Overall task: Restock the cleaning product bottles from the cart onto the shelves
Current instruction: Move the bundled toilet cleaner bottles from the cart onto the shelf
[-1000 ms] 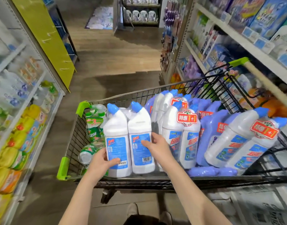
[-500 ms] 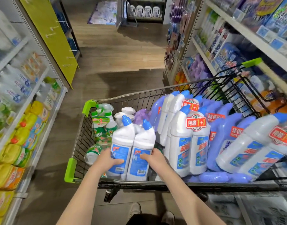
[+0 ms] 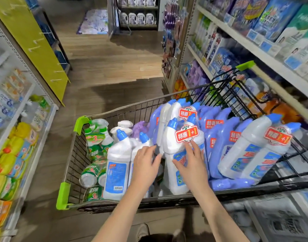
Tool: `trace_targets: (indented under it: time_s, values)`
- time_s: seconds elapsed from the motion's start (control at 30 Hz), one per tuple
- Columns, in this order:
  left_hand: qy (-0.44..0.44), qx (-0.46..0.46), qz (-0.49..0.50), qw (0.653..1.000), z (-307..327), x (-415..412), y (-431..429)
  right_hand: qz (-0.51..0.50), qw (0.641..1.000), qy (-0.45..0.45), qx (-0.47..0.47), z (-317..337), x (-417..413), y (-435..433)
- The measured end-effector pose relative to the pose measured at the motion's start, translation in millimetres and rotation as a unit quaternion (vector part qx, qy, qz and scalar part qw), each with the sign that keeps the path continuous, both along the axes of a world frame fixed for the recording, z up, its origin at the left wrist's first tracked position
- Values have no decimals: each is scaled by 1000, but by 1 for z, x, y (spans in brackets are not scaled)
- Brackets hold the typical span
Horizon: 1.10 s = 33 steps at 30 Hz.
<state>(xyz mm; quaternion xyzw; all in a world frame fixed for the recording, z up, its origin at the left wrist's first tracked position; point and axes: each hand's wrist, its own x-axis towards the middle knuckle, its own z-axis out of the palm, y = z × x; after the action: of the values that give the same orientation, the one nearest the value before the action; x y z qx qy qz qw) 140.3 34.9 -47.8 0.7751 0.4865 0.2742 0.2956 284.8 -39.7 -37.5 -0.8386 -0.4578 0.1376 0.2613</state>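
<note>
Blurred shelves [image 3: 265, 55] flank the cart [image 3: 132, 110]; hands [image 3: 145, 165] [image 3: 193, 166] hide bottles [image 3: 172, 145] partly.

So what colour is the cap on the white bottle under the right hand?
Blue cap, head view.

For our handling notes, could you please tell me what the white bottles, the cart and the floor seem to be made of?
White bottles: opaque plastic, slightly glossy, judging by moulded necks and soft highlights. Cart: dark metal wire, seen in its thin grid, with glossy green corner guards, probably plastic. Floor: matte wood-look planks with seams; wood or laminate, unclear.
</note>
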Motion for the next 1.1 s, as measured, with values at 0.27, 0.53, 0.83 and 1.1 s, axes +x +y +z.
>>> trace_targets:
  time_s: [0.27,0.53,0.83,1.1]
  values:
    - [-45,-211,18,976,13,54,1,-12,996,91,-14,-3,35,-19]
    - [-76,-235,45,968,19,64,-1,-21,993,112,-9,10,51,-20]
    - [-74,-179,13,981,43,66,-19,-83,910,394,97,13,89,-19]
    - [-197,-193,-76,958,93,63,-11,-62,845,485,218,54,99,-42]
